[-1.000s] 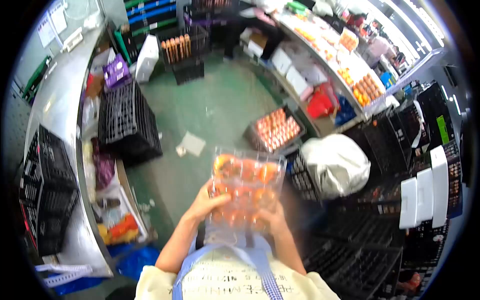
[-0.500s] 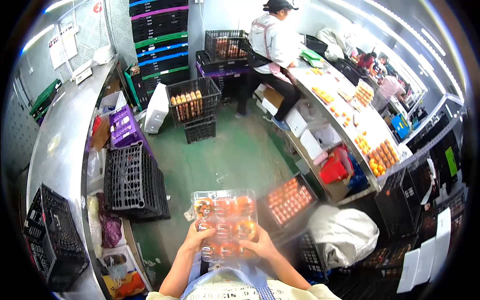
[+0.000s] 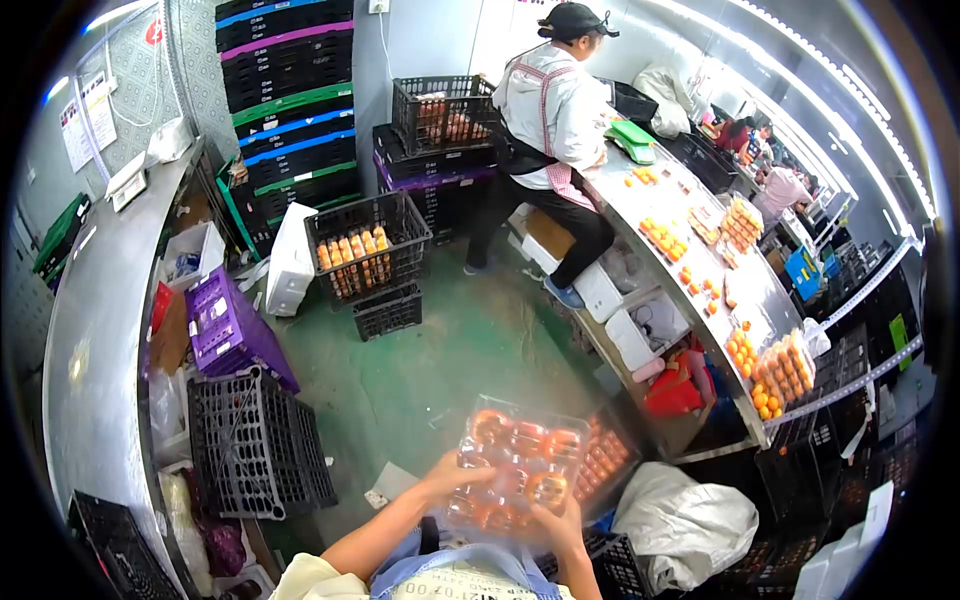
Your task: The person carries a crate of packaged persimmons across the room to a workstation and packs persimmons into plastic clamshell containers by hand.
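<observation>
A clear plastic fruit pack (image 3: 520, 468) with several round orange-red fruits in moulded cups is held up in front of my body, slightly tilted. The left edge is gripped by my left hand (image 3: 452, 480), thumb over the top. My right hand (image 3: 562, 525) clasps the lower right corner, its fingers partly hidden under the pack. Just behind the pack, to the right, a black crate of similar packs (image 3: 604, 455) stands on the floor, partly covered by the pack.
To the left are a metal counter (image 3: 95, 330), a black crate (image 3: 258, 440) and a purple crate (image 3: 228, 325). A co-worker (image 3: 552, 130) stands by the fruit-covered table (image 3: 690, 250). A crate with packs (image 3: 370, 245) sits ahead; a white sack (image 3: 685, 520) lies right.
The fruit pack and both my hands have moved right, toward the crate of packs, and the pack has tilted. My view has shifted and turned slightly. Both hands keep their hold.
</observation>
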Tool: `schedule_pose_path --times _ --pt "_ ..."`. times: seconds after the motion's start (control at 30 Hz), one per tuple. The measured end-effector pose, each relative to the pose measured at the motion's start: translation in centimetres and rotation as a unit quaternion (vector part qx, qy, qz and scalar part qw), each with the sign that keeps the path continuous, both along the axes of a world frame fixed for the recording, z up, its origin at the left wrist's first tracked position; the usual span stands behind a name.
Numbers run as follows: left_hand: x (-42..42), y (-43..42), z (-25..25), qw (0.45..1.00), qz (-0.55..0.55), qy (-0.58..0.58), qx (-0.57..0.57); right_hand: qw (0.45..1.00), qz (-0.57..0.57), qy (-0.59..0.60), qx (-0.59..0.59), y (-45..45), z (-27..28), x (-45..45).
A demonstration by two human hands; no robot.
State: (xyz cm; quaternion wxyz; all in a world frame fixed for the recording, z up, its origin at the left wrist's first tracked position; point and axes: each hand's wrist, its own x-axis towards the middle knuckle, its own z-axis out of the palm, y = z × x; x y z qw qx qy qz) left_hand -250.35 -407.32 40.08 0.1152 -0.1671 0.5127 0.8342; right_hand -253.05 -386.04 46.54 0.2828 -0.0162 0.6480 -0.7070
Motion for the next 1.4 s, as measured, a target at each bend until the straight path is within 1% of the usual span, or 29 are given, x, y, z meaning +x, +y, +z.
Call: schedule_pose_path --times 0.07,0.13,0.17,0.2,0.3,0.33,0.37,0.43,0.5,0.6,0.7,0.73,0.8,0.83,0.87,0.93,0.97,1.0,1.03,1.1,1.13,1.17,1.2,1.23,1.3,1.33,1.37,1.4 --pt "-3.5 0.3 -0.4 1.000 0.004 0.011 0.014 0.999 -0.040 -0.015 -0.034 -0.3 -0.7 -3.0" --pt "-7.0 0.2 -0.4 0.999 -0.026 -0.040 0.017 0.999 -0.043 0.008 0.018 0.9 -3.9 -6.5" --pt "-8.7 0.3 0.0 0.997 -0.038 -0.064 0.018 0.998 -0.041 0.021 0.042 1.4 -4.5 -8.3" --pt "-10.4 0.5 -0.9 0.998 -0.026 -0.051 0.033 0.999 -0.039 0.022 0.006 1.0 -3.8 -10.3" --pt "-14.7 0.7 -1.0 0.998 0.040 0.033 0.023 0.999 -0.012 0.029 -0.009 0.3 -1.5 -16.0" --pt "-15.8 0.5 0.6 0.998 0.043 0.042 0.035 1.000 -0.003 0.011 -0.014 0.3 -1.4 -17.7" --pt "-17.0 0.1 -0.1 0.997 0.057 0.041 0.017 0.999 0.001 0.022 -0.042 0.1 -2.4 -19.8" --pt "-18.3 -0.3 -1.4 0.996 0.082 0.026 -0.017 0.998 0.054 0.008 -0.003 -1.4 -1.1 -22.9" --pt "-19.3 -0.7 -1.6 0.993 0.112 -0.036 0.017 0.996 0.088 -0.007 -0.004 -2.6 -1.2 -25.4" --pt "-21.6 -1.9 -1.0 0.986 0.142 -0.081 0.034 0.993 0.117 -0.011 -0.013 -4.1 -2.1 -29.2" --pt "-25.2 -3.4 -1.6 0.991 0.136 -0.016 0.005 0.993 0.113 -0.017 -0.033 -5.6 -2.8 -32.6" --pt "-26.8 -4.0 -1.1 0.991 0.131 -0.013 0.009 0.994 0.105 -0.019 -0.035 -5.9 -2.9 -33.8" --pt "-30.3 -4.9 -1.8 0.993 0.108 0.003 -0.041 0.996 0.073 -0.028 -0.038 -6.1 -3.5 -36.3" --pt "-32.5 -5.4 -2.2 0.993 0.094 0.012 -0.066 0.998 0.043 -0.038 -0.023 -6.2 -2.7 -37.4" --pt "-34.8 -5.7 -2.2 0.995 0.052 0.041 -0.072 0.999 0.012 -0.028 -0.041 -6.2 -2.6 -38.4" --pt "-38.7 -5.4 -2.2 0.994 0.003 0.063 -0.095 0.996 -0.059 -0.025 -0.057 -5.3 -2.7 -39.8" --pt "-40.5 -5.0 -2.2 0.991 -0.040 0.072 -0.105 0.996 -0.081 -0.027 -0.009 -4.4 -2.0 -40.5" --pt "-42.3 -4.5 -2.1 0.986 -0.084 0.095 -0.106 0.990 -0.125 -0.051 -0.036 -3.5 -2.7 -40.6" --pt "-43.8 -3.7 -1.5 0.987 -0.119 0.087 -0.065 0.978 -0.186 -0.072 -0.066 -2.4 -3.4 -39.9" --pt "-46.6 -1.1 0.7 0.973 -0.222 0.057 0.015 0.961 -0.258 -0.069 -0.070 -1.0 -1.8 -38.8" --pt "-47.9 0.4 1.1 0.956 -0.288 0.054 0.032 0.949 -0.310 -0.048 -0.039 0.1 -2.5 -37.5" --pt "-48.9 2.2 0.6 0.939 -0.338 0.059 0.018 0.925 -0.370 -0.057 -0.072 1.2 -3.3 -35.9" --pt "-50.1 3.9 0.2 0.912 -0.403 0.042 0.067 0.906 -0.417 -0.014 -0.065 1.7 -2.9 -34.7" --pt "-50.3 5.6 -0.1 0.885 -0.452 0.006 0.111 0.885 -0.458 0.004 -0.082 2.5 -2.8 -32.9" --pt "-49.6 9.9 2.0 0.840 -0.509 -0.120 0.145 0.837 -0.536 -0.016 -0.111 3.0 -1.6 -28.7" --pt "-49.1 11.7 0.8 0.813 -0.542 -0.119 0.178 0.815 -0.572 0.011 -0.092 3.1 -1.5 -27.2" --pt "-47.9 14.0 0.9 0.811 -0.552 -0.136 0.141 0.794 -0.602 0.043 -0.070 3.4 -1.2 -25.6" --pt "-46.4 16.5 1.3 0.792 -0.589 -0.128 0.097 0.775 -0.630 0.040 -0.030 3.7 -0.7 -23.6"
